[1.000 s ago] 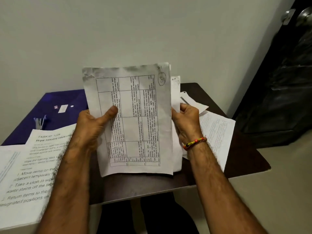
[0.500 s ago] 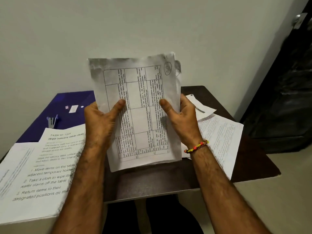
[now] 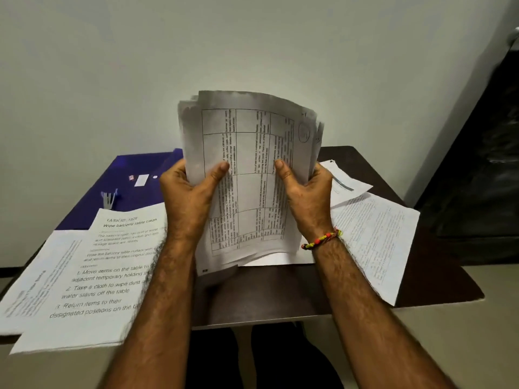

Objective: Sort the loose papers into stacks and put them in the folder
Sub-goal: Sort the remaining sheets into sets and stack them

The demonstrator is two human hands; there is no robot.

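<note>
Above the dark table (image 3: 280, 299), a sheaf of printed papers (image 3: 250, 175) was held upright, its lower edge touching the tabletop. It was gripped at nine o'clock by the left hand (image 3: 188, 197) and at three o'clock by the right hand (image 3: 306, 192), thumbs pressed on the front sheet. At ten o'clock a blue folder (image 3: 123, 186) lay flat; loose sheets (image 3: 92, 279) were spread at eight o'clock and more sheets (image 3: 376, 237) at four o'clock.

White papers (image 3: 250, 175) with black table grid; blue folder (image 3: 112, 186); dark brown table (image 3: 280, 299); red-yellow beaded bracelet (image 3: 323, 239).
</note>
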